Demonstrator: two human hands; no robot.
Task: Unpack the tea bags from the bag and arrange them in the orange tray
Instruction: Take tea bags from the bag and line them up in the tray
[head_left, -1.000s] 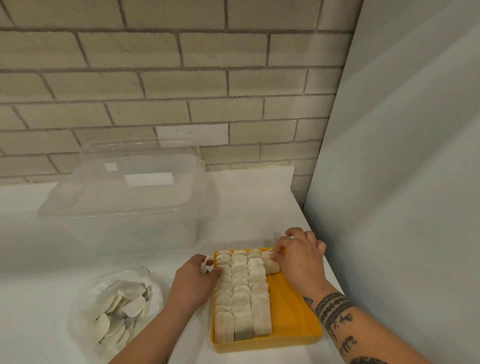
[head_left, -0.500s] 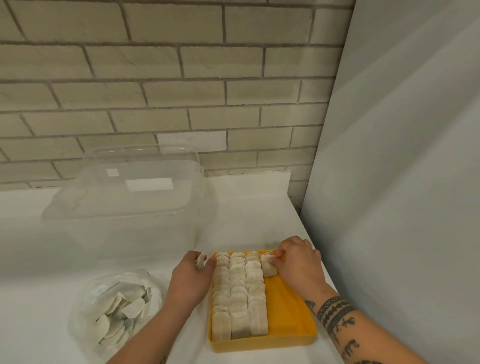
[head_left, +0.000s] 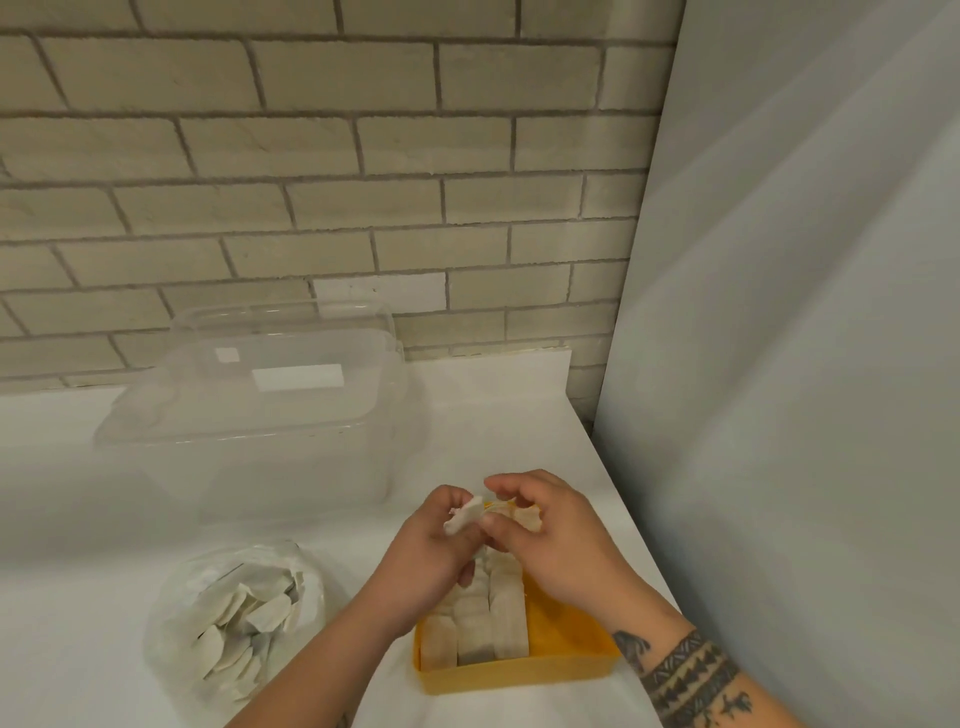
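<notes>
The orange tray sits on the white counter near the right edge, with three rows of pale tea bags packed along its left side. Both hands hover together above the tray's far end. My left hand pinches a loose tea bag between fingers and thumb. My right hand is curled beside it, its fingertips at the same tea bag and another pale one under its fingers. The clear plastic bag with several more tea bags lies at the lower left.
A large clear plastic box with its lid stands at the back left against the brick wall. A grey panel rises close along the counter's right edge.
Both hands have lifted off the tray and come together above its far end. The left hand's tea bag is now held up between the two hands. The camera tilted down.
</notes>
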